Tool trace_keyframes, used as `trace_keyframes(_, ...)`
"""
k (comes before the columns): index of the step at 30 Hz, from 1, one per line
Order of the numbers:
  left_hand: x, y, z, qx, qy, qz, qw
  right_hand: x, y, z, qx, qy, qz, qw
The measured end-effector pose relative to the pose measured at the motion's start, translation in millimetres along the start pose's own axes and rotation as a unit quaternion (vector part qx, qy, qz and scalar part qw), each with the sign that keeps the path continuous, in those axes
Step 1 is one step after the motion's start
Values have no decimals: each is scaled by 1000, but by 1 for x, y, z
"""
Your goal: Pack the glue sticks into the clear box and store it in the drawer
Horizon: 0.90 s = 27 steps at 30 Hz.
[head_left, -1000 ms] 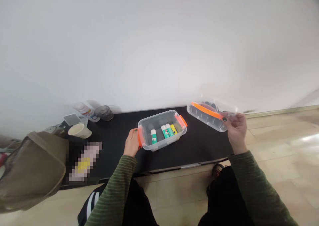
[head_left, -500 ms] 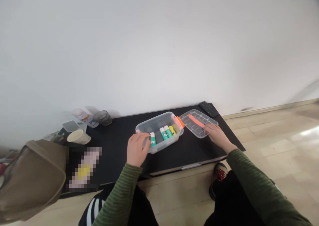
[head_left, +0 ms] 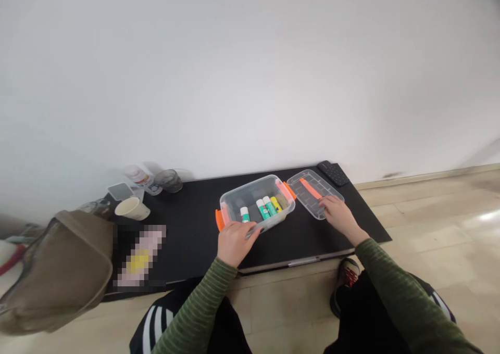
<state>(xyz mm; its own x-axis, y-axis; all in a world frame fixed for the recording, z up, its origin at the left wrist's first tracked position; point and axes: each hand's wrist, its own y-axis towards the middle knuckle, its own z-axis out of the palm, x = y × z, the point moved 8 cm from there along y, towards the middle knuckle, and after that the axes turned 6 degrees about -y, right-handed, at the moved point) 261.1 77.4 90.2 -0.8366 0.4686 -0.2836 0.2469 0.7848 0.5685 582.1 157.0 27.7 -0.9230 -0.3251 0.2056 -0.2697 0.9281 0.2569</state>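
Note:
A clear plastic box [head_left: 255, 188] with orange clips sits on the black table, with several glue sticks lying inside. Most are green with white caps, like the glue stick [head_left: 263, 209]; one is a yellow tube [head_left: 275, 204]. My left hand [head_left: 237, 242] is closed on the box's front left rim, thumb along the edge, fingertips partly hidden. To the right of the box lies its clear lid [head_left: 308, 208], with an orange strip [head_left: 310, 188] across it. My right hand [head_left: 338, 214] pinches the lid near the strip's front end.
On the left of the black table [head_left: 191, 224] stand a paper cup [head_left: 132, 209], a white bottle [head_left: 142, 179] and a glass [head_left: 169, 180]. A brown bag [head_left: 66, 270] rests at the left end. A black keyboard [head_left: 338, 174] lies at the back right by the wall.
My left hand has moved from over the box's left end to its front rim, uncovering the left orange clip. My right hand stays at the lid. The view has shifted slightly.

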Motion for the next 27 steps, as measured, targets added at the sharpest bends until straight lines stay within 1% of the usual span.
trace_keyframes(2,-1,-1,0,0,8,-4,1000,19,5,-9,-38,28,-16,999)
trace_keyframes(6,-2,0,1,5,10,-12,1000,47,8,-12,-46,83,-30,995)
trace_keyframes(8,-3,-1,1,2,4,-15,1000,62,10,-25,-92,115,-28,989)
trace_keyframes(10,-4,-1,1,-4,-1,-16,1000,83,16,-44,-148,134,-34,979)
trace_keyframes(11,-5,-2,2,-7,-2,-15,1000,98,24,-50,-154,137,-48,977)
trace_keyframes(12,-6,-2,2,-9,-2,-14,1000,116,34,-51,-139,138,-65,978)
trace_keyframes(13,-8,-3,3,-11,-1,-13,1000,134,47,-47,-98,131,-81,983)
trace_keyframes(14,-9,-3,3,-12,1,-13,1000,152,61,-36,-32,109,-88,990)
trace_keyframes(15,-10,-4,4,-11,3,-13,1000,166,75,-19,55,69,-80,993)
trace_keyframes(16,-10,-4,5,-6,5,-15,1000,174,86,1,148,12,-53,988)
trace_keyframes(17,-10,-4,6,3,6,-20,1000,177,94,21,237,-45,-19,970)
trace_keyframes(19,-10,-4,9,29,5,-38,999,185,108,46,313,-88,17,945)
trace_keyframes(20,-9,-4,11,45,2,-49,998,188,113,55,334,-97,29,937)
trace_keyframes(23,-8,-3,15,86,-14,-72,994,197,121,77,364,-108,47,924)
trace_keyframes(27,-7,-4,18,113,-22,-87,989,204,119,91,387,-108,57,914)
